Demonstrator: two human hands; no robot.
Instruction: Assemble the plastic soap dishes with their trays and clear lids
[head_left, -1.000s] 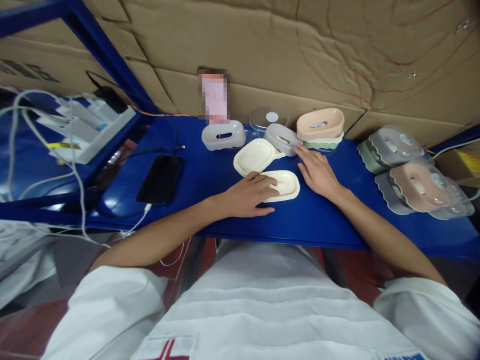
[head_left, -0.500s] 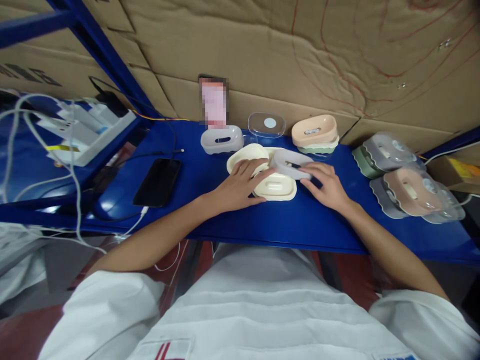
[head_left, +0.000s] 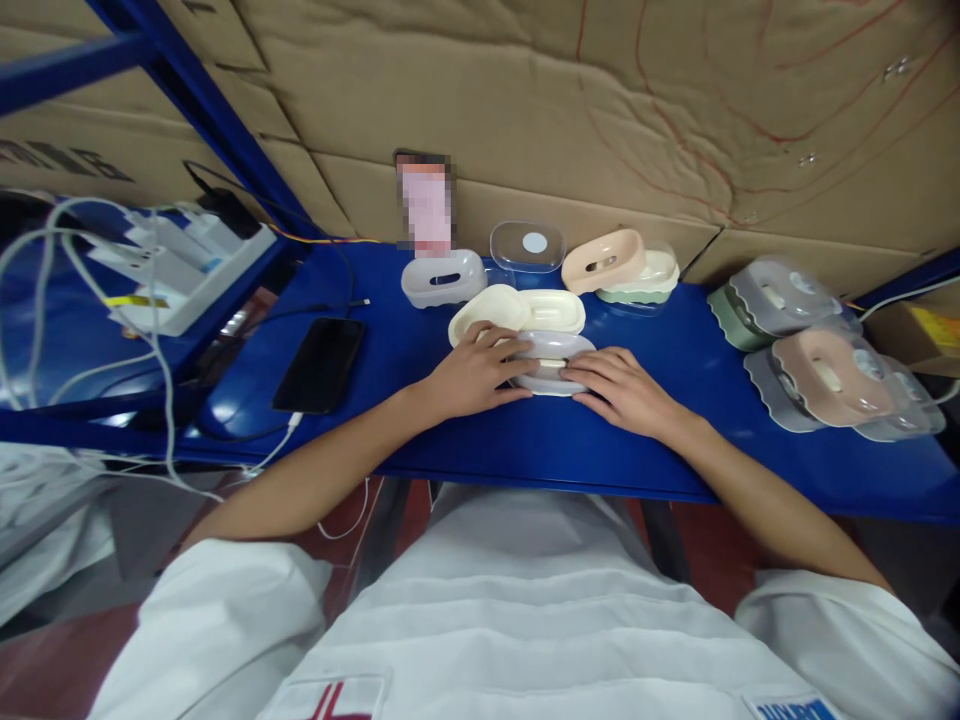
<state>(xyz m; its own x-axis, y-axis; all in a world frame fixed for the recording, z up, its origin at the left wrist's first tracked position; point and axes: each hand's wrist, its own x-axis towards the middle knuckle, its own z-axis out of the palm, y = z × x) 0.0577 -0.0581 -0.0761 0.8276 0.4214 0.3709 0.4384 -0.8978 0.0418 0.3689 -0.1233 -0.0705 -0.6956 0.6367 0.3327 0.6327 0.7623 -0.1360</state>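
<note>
Fingers of our L hand bend over the L end of a lilac cover, those of our R hand over its R end; both grasp it, thumbs at the near side, how hard we can't tell. Said lilac cover lies on the bench betw. our hands, slot up, w/ cream plastic showing in the slot & a pale rim under its near edge. Just beyond the lilac cover we have a cream tray; beyond it to the L, a cream oval piece, touching the tray & partly hidden by our L hand. Farther back from the lilac cover is a clear lid w/ a round white sticker; back-L of the cover, a grey slotted shell; back-R, a peach shell overlapping a cream-&-green stack. Well R of the lilac cover we see piled boxes in grey, green & peach, some w/ clear tops. Well L of it, a black phone lies flat, white cable plugged in at its near end.
</note>
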